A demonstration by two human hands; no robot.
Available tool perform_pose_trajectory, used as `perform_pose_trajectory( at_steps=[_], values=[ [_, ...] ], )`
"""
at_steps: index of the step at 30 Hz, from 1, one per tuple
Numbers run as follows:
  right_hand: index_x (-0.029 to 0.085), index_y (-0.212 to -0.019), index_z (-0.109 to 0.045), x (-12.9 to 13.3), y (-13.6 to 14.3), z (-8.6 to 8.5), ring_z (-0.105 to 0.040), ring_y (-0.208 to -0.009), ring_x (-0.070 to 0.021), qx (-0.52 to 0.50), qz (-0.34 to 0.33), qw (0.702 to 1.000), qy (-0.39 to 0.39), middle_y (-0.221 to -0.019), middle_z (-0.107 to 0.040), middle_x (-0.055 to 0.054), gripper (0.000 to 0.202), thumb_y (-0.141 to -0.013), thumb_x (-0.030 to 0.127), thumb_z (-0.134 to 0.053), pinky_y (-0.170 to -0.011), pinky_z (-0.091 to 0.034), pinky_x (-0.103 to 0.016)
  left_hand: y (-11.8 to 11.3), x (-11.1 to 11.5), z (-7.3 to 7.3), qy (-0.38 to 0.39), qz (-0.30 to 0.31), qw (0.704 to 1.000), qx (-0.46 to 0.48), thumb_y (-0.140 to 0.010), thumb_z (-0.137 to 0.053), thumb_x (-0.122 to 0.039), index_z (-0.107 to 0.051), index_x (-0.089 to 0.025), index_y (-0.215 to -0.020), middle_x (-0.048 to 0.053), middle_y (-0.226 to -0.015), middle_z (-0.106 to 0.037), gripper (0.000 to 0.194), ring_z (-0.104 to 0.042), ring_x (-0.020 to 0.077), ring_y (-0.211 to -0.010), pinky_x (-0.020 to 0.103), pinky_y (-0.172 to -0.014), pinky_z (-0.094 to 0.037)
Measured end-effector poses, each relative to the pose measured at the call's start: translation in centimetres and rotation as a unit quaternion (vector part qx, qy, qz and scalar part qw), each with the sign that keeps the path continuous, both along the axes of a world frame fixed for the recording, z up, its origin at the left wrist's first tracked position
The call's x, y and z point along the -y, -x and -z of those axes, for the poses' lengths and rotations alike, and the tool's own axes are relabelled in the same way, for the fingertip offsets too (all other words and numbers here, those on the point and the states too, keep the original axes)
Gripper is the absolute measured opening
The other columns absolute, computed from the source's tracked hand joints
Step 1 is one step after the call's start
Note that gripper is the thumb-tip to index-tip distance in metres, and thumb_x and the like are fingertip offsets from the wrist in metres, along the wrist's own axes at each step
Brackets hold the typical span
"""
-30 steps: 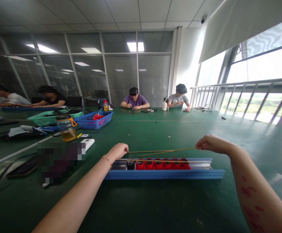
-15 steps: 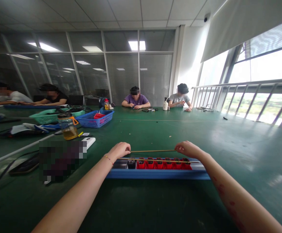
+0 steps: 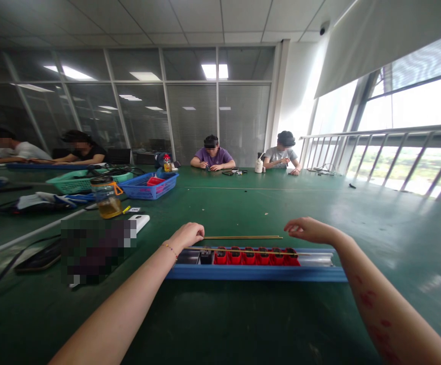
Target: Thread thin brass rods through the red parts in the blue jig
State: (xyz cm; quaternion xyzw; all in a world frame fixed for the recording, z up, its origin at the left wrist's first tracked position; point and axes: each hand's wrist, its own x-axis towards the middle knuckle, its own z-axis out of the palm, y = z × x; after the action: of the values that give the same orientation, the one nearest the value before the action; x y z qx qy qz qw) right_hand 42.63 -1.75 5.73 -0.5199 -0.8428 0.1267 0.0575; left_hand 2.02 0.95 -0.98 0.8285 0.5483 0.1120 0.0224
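Observation:
My left hand is closed in a pinch on the left end of thin gold-coloured rods, which run level to the right just behind a long blue tray. My right hand is apart from the rods' free right end, its fingers loosely extended and holding nothing. Inside the tray sit a row of several red pieces with black tops and one black block left of them. Another thin rod lies lengthwise over the row. Silvery metal shows at both tray ends.
To the left are a blurred dark item, a white device, a phone and a jar of amber liquid. A blue basket and a green basket stand farther back. Several people sit around the green table.
My right hand has let go of the rods' right end and moved to the right, uncovering the tray's right end. My left hand has stayed in place.

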Motion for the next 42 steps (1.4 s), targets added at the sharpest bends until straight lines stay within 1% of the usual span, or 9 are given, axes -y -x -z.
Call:
perform_pose_trajectory(
  at_steps=[4, 9, 15, 19, 24, 28, 34, 38, 42],
  values=[
    [0.019, -0.106, -0.057, 2.2, -1.1, -2.5, -0.064, -0.067, -0.0171, -0.011, -0.026, 0.984, 0.175, -0.095, -0.066, -0.005, 0.043, -0.071, 0.045, -0.053, -0.061, -0.048, -0.024, 0.0, 0.0, 0.0, -0.008, -0.001, 1.0, -0.005, -0.073, -0.053, -0.023, -0.064, -0.024, -0.077, -0.001, -0.081, -0.065, 0.012, -0.057, 0.0131, -0.077, 0.021, -0.066, -0.04],
    [0.019, -0.104, -0.055, 2.8, -0.4, -2.3, -0.064, -0.062, -0.017, 0.022, -0.013, 0.965, 0.26, -0.093, -0.066, -0.005, 0.046, -0.062, 0.037, -0.063, -0.053, -0.047, -0.023, -0.1, -0.1, 0.0, -0.014, -0.003, 1.0, -0.011, -0.072, -0.052, -0.02, -0.065, -0.024, -0.081, 0.0, -0.085, -0.065, 0.016, -0.057, 0.0141, -0.082, 0.022, -0.072, -0.041],
    [0.016, -0.093, -0.06, 2.6, 0.6, -1.9, -0.064, -0.059, -0.0164, 0.055, -0.027, 0.975, 0.213, -0.075, -0.067, -0.002, 0.031, -0.064, 0.026, -0.057, -0.051, -0.044, -0.021, 0.0, -0.2, 0.1, -0.01, -0.003, 1.0, -0.009, -0.074, -0.05, -0.02, -0.065, -0.024, -0.083, 0.0, -0.088, -0.064, 0.018, -0.058, 0.0141, -0.084, 0.022, -0.073, -0.042],
    [0.014, -0.084, -0.065, 3.6, -0.3, -3.4, -0.064, -0.064, -0.0173, 0.021, -0.043, 0.987, 0.152, -0.071, -0.066, -0.003, 0.027, -0.071, 0.034, -0.051, -0.057, -0.046, -0.022, 0.0, -0.3, 0.1, -0.005, -0.009, 1.0, -0.007, -0.074, -0.05, -0.02, -0.065, -0.025, -0.082, 0.0, -0.087, -0.064, 0.018, -0.058, 0.0145, -0.084, 0.022, -0.072, -0.043],
    [0.017, -0.092, -0.066, 5.3, -2.5, -5.6, -0.064, -0.066, -0.0192, -0.036, -0.014, 0.992, 0.117, -0.08, -0.068, -0.004, 0.034, -0.074, 0.041, -0.049, -0.061, -0.048, -0.024, -0.2, -0.1, -0.1, -0.002, -0.015, 1.0, -0.006, -0.075, -0.049, -0.021, -0.066, -0.024, -0.082, 0.001, -0.089, -0.064, 0.018, -0.058, 0.0148, -0.086, 0.022, -0.074, -0.043],
    [0.02, -0.095, -0.066, 5.9, -4.7, -6.2, -0.064, -0.066, -0.019, -0.064, 0.021, 0.993, 0.099, -0.086, -0.068, -0.007, 0.035, -0.076, 0.041, -0.047, -0.063, -0.048, -0.025, -0.3, 0.2, -0.2, -0.005, -0.014, 1.0, -0.008, -0.076, -0.048, -0.02, -0.066, -0.024, -0.082, 0.001, -0.09, -0.065, 0.019, -0.058, 0.0146, -0.087, 0.022, -0.075, -0.043],
    [0.02, -0.09, -0.067, 4.0, -5.4, -4.7, -0.065, -0.062, -0.019, -0.02, 0.044, 0.993, 0.105, -0.082, -0.069, -0.005, 0.031, -0.073, 0.039, -0.05, -0.059, -0.049, -0.025, -0.5, 0.2, -0.2, -0.012, -0.017, 1.0, -0.016, -0.076, -0.048, -0.021, -0.066, -0.023, -0.081, 0.001, -0.09, -0.065, 0.019, -0.058, 0.0145, -0.085, 0.022, -0.075, -0.042],
    [0.017, -0.081, -0.067, 2.0, -3.0, -2.4, -0.064, -0.056, -0.0163, 0.009, 0.039, 0.993, 0.109, -0.078, -0.069, -0.003, 0.025, -0.072, 0.03, -0.048, -0.054, -0.047, -0.023, -0.6, 0.3, -0.3, -0.019, -0.014, 0.999, -0.022, -0.078, -0.046, -0.029, -0.066, -0.022, -0.078, 0.002, -0.085, -0.065, 0.021, -0.058, 0.0147, -0.083, 0.022, -0.072, -0.041],
    [0.019, -0.071, -0.068, 0.1, 0.2, 0.3, -0.063, -0.051, -0.013, 0.092, 0.037, 0.995, 0.025, -0.066, -0.068, -0.001, 0.022, -0.069, 0.016, -0.045, -0.056, -0.045, -0.021, -0.7, 0.5, -0.4, -0.021, -0.021, 0.999, -0.03, -0.078, -0.046, -0.036, -0.065, -0.022, -0.078, 0.002, -0.083, -0.064, 0.024, -0.057, 0.0151, -0.08, 0.022, -0.068, -0.041]
  ],
)
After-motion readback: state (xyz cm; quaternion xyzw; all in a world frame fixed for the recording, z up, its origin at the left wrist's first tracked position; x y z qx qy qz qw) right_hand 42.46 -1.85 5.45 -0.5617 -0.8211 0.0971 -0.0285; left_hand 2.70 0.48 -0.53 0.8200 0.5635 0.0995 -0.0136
